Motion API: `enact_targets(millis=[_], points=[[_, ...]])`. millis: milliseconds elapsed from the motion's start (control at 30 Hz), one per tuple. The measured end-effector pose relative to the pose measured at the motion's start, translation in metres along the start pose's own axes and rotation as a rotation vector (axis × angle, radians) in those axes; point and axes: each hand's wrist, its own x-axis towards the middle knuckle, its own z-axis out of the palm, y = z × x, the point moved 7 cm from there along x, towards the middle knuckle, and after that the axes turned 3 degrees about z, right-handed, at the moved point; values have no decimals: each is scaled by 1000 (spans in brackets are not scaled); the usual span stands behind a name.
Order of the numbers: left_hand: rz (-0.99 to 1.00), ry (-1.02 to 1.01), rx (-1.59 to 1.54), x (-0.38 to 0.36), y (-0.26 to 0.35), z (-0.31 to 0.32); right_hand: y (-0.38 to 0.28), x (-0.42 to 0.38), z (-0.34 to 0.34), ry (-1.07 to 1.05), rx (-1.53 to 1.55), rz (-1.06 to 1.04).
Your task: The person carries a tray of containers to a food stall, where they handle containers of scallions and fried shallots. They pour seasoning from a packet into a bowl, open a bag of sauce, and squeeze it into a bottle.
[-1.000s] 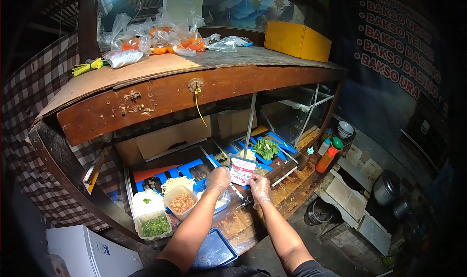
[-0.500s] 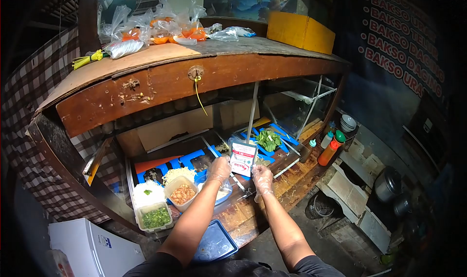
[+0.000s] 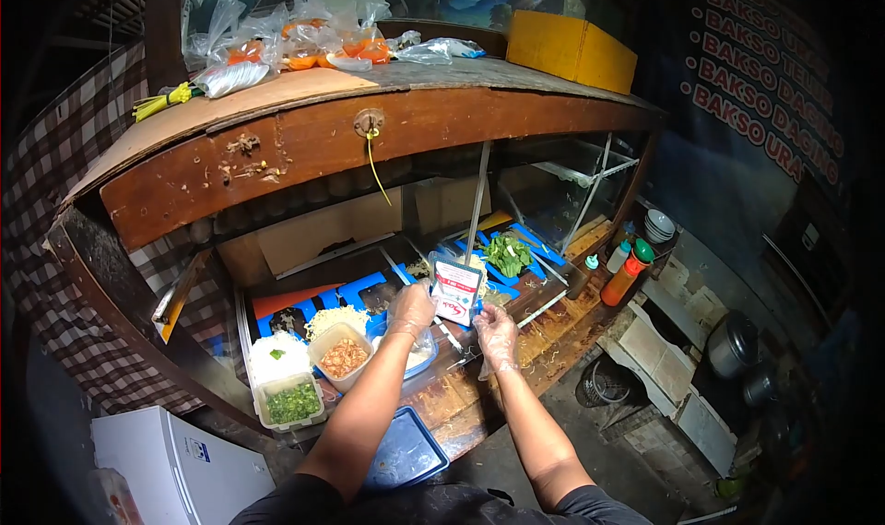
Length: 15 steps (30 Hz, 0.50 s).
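A white packet with red print [image 3: 455,290] is held up over the counter between my hands, its top edge dark. My left hand [image 3: 412,310], in a clear plastic glove, grips its left edge. My right hand [image 3: 499,334], also gloved, has its fingers pinched at the packet's lower right corner. Beneath my left hand sits a blue container [image 3: 419,354] with pale contents, partly hidden by the hand and forearm. To its left are a tub of brownish-orange pieces [image 3: 344,357], a tub of chopped greens [image 3: 291,402], yellow noodles [image 3: 336,322] and white noodles [image 3: 279,359].
Leafy greens [image 3: 507,256] lie behind the packet. Sauce bottles [image 3: 624,280] and stacked bowls [image 3: 659,225] stand at the right. A blue lid [image 3: 406,448] rests at the front edge. The wooden beam [image 3: 304,147] spans above the counter; a white fridge [image 3: 175,460] is lower left.
The packet has tilted slightly and its top has shifted a little left. Both hands keep their hold, with small finger movements. The whole view has shifted slightly.
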Motion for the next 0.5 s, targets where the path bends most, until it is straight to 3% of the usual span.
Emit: enact_targets(millis=[267, 500], points=[[75, 119, -59, -12, 3, -10, 4, -6, -2, -41, -26, 66], [215, 204, -216, -38, 26, -35, -15, -20, -15, -38, -46, -73]])
